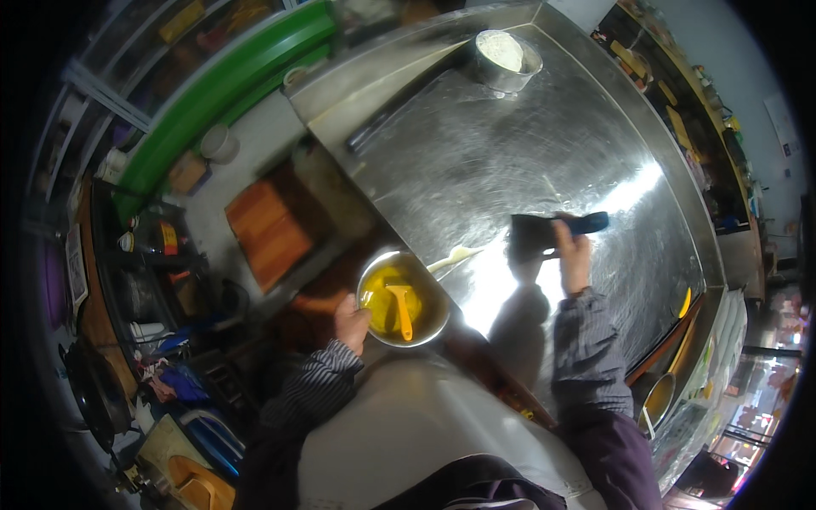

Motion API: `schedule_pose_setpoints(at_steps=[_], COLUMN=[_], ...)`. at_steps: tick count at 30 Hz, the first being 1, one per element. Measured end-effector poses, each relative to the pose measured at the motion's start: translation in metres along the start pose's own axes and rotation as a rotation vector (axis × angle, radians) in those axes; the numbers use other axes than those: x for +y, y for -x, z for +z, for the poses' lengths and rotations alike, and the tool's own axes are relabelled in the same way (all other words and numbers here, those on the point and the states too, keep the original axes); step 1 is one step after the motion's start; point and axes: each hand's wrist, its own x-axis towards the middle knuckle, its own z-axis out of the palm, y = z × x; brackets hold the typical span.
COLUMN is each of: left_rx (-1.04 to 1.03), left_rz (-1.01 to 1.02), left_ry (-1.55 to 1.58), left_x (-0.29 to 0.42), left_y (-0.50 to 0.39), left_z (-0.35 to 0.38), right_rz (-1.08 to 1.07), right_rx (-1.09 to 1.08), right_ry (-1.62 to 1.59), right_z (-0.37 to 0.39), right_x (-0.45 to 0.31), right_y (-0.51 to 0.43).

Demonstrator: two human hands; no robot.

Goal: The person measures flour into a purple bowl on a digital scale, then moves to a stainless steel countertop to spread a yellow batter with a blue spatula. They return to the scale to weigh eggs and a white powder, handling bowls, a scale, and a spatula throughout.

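My left hand (352, 324) grips the rim of a round metal bowl (438, 312) at the table's near edge. Yellow liquid, seemingly oil, covers the bowl's bottom, and a brush with a yellow handle (401, 309) rests in it. In my right hand (575, 258) is a broad flat scraper (531, 237) with a dark handle, its blade pointing left above the stainless steel table (446, 172). A pale smear of dough or batter (460, 256) lies between bowl and scraper. Whether the blade touches the tabletop, I cannot tell.
At the table's far end stands a metal pot of white powder (503, 54). A raised metal rim (644, 121) bounds the far and right sides. To the left are an orange-brown board (271, 226) and a dark shelf rack (153, 255). Another metal bowl (656, 401) sits at right.
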Motion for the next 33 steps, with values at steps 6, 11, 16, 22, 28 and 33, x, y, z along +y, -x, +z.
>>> schedule_pose_setpoints(at_steps=[6, 11, 16, 22, 28, 33], left_rx=[0.032, 0.044, 0.063, 0.055, 0.074, 0.059], left_rz=[-0.033, -0.058, -0.042, -0.033, -0.004, 0.052], left_ry=[-0.061, -0.008, 0.004, -0.062, -0.017, 0.025], left_x=[0.007, 0.023, 0.028, 0.019, 0.013, 0.014], left_y=[-0.001, 0.004, -0.001, -0.014, -0.017, -0.018], left_z=[-0.001, 0.0, 0.003, -0.008, -0.01, -0.014], right_rz=[-0.176, 0.113, 0.078, 0.108, -0.19, 0.077], right_rx=[-0.488, -0.12, 0.725, 0.679, 0.041, -0.534], right_ry=[0.156, -0.214, -0.07, -0.051, 0.168, 0.106], right_z=[0.131, 0.072, -0.136, -0.191, 0.004, 0.133], right_x=[-0.023, -0.013, 0.005, 0.042, 0.018, -0.024], right_y=[0.098, 0.076, 0.019, -0.043, -0.088, 0.033])
